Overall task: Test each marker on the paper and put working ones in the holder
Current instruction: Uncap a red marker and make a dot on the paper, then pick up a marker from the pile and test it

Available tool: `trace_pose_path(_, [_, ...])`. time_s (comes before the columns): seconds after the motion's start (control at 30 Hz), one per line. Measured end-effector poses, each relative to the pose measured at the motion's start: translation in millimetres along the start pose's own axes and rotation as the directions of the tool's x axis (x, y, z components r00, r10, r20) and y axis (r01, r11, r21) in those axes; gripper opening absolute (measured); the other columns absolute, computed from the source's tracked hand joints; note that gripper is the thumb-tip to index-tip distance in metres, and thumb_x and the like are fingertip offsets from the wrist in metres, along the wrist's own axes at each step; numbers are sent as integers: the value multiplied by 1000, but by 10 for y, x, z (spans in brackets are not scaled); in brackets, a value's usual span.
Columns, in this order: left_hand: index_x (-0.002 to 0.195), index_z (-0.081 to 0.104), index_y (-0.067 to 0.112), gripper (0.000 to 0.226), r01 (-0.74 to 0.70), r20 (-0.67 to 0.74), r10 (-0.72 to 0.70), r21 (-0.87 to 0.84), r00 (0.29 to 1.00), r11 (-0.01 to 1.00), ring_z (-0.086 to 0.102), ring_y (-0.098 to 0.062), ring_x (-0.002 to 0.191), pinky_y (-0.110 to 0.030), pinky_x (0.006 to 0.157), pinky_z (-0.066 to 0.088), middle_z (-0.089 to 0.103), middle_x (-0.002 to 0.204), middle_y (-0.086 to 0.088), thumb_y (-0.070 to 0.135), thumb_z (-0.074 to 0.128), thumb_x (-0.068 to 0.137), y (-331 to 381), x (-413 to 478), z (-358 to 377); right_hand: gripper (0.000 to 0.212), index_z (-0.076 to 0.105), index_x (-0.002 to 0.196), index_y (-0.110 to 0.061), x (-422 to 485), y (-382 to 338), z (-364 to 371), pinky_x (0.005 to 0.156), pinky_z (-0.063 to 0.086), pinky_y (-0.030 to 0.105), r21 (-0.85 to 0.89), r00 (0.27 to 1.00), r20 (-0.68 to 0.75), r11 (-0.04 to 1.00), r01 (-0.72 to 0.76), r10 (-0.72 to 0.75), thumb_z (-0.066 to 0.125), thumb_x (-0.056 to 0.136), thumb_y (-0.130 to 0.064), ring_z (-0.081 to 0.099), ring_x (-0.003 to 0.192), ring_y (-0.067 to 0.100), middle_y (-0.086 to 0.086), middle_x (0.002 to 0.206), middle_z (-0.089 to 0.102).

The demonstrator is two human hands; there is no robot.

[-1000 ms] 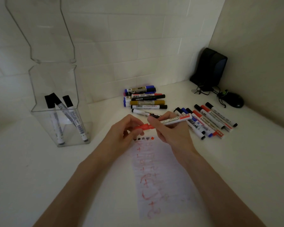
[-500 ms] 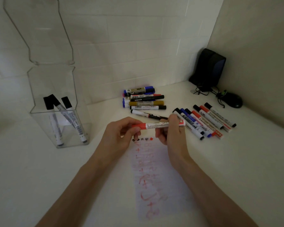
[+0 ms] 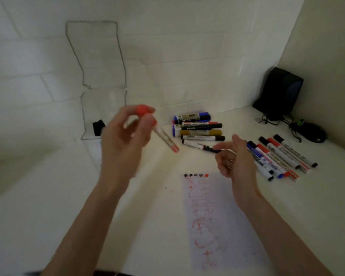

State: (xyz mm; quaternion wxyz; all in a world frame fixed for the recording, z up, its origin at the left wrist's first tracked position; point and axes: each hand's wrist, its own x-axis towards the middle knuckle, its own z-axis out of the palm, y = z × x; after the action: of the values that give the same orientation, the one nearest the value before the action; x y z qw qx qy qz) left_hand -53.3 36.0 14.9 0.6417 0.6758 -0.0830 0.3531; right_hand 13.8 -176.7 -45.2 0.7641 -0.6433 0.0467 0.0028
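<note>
My left hand (image 3: 126,136) is raised and pinches a capped red marker (image 3: 163,139) by its red cap end, the barrel slanting down to the right. It hangs just in front of the clear plastic holder (image 3: 104,110), where a black marker cap (image 3: 98,127) shows behind my hand. My right hand (image 3: 232,158) hovers empty with loosely curled fingers above the top of the paper (image 3: 217,220), which bears red scribbles and a row of small test marks (image 3: 195,175).
A pile of several markers (image 3: 197,127) lies at the back middle. A row of several more markers (image 3: 277,156) lies to the right of my right hand. A black speaker (image 3: 277,92) and a black mouse (image 3: 311,133) sit in the far right corner.
My right hand has let go of the red marker. My left hand has lifted it up and leftward toward the holder. The view has swung left and is blurred.
</note>
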Motion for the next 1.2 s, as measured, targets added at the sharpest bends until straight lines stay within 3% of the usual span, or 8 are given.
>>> trace_pose_path(0.3, [113,54,33,25,-155,-208,285,485,936,861,69,-8,85,-22,71,51,67,100,12,14,56,98,488,341,-838,47,72,94,-3,30,188,100,42,32,18,-113,995,85,992,58,-49,42,108,-37,42,47,12,8,66,55])
trace_pose_path(0.5, [103,59,29,15,40,-132,86,738,988,674,66,5,81,-21,69,49,70,86,21,20,67,93,195,385,-848,45,73,92,-4,76,248,80,41,33,19,-140,993,89,986,91,-79,43,109,-32,43,49,15,10,69,55])
trace_pose_path(0.63, [100,59,25,13,2,-42,72,877,996,480,64,-12,80,-27,72,42,70,88,11,21,69,91,46,310,-844,39,73,93,-8,88,263,28,45,36,19,-170,990,76,976,134,-122,44,109,-29,45,55,15,10,72,56])
trace_pose_path(0.7, [98,58,23,13,-13,-20,73,908,997,420,60,-16,79,-30,71,39,69,89,9,21,69,91,2,285,-855,24,70,96,-18,99,306,-36,55,43,18,-366,960,60,888,277,-274,49,107,-25,53,66,12,4,80,62])
trace_pose_path(0.77, [95,56,22,14,-13,-14,70,928,997,373,58,-18,74,-32,68,37,69,87,9,22,69,91,-2,275,-853,13,67,109,-24,126,360,-115,77,50,21,-663,899,96,646,378,-427,58,101,-19,60,89,8,-2,99,67])
trace_pose_path(0.9, [92,58,19,13,24,-21,-11,960,1000,277,62,-26,74,-35,68,38,66,80,5,28,69,92,42,299,-833,40,61,137,-11,302,516,-232,116,37,46,-860,844,239,299,414,-481,63,97,-12,55,127,30,10,130,65])
trace_pose_path(1.03, [87,64,19,9,39,-25,-65,973,998,230,62,-32,77,-37,69,40,58,73,2,25,69,92,67,329,-823,38,61,139,-12,370,556,-233,116,29,49,-900,856,267,203,386,-442,61,101,-19,51,134,33,10,135,65])
trace_pose_path(1.2, [108,65,13,15,-32,-23,179,955,984,294,55,-33,97,-39,74,41,64,105,-10,11,61,94,46,242,-723,22,77,108,-13,386,543,-234,92,41,48,-924,838,231,158,348,-494,77,90,-25,57,102,32,6,94,65])
